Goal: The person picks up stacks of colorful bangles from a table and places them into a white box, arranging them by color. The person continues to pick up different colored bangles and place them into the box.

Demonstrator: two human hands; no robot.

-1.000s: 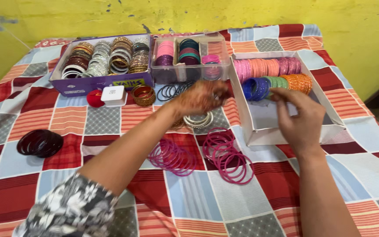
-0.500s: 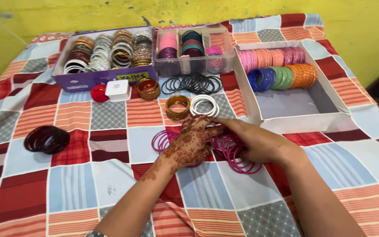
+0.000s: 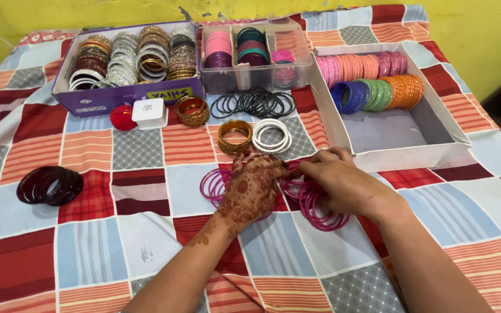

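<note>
Head view:
- Left hand (image 3: 251,190), henna-patterned, one: fingers bent and closed down on the pink bangles (image 3: 320,207), near the middle of the checked cloth (image 3: 105,255).
- Right hand (image 3: 343,182), one: fingertips pinched on the same pink bangles, touching the left hand's fingertips.
- Pink bangles: thin glossy rings, loosely fanned, lying flat in two clusters; exact count cannot be told.
- Gold bangle stack (image 3: 235,135), one, broad and metallic; white bangle stack (image 3: 271,135), one, just beside it, both just beyond the hands.
- Black thin bangles (image 3: 254,104), one spread heap, further back.
- Dark maroon bangles (image 3: 50,185), one heap, near the left edge.
- White cardboard tray (image 3: 413,155), one, right side, holding five colour rolls: pink, peach, blue, green, orange.
- Purple box (image 3: 117,99), one, back left, with four rows of metallic bangles.
- Clear plastic box (image 3: 256,75), one, three compartments.
</note>
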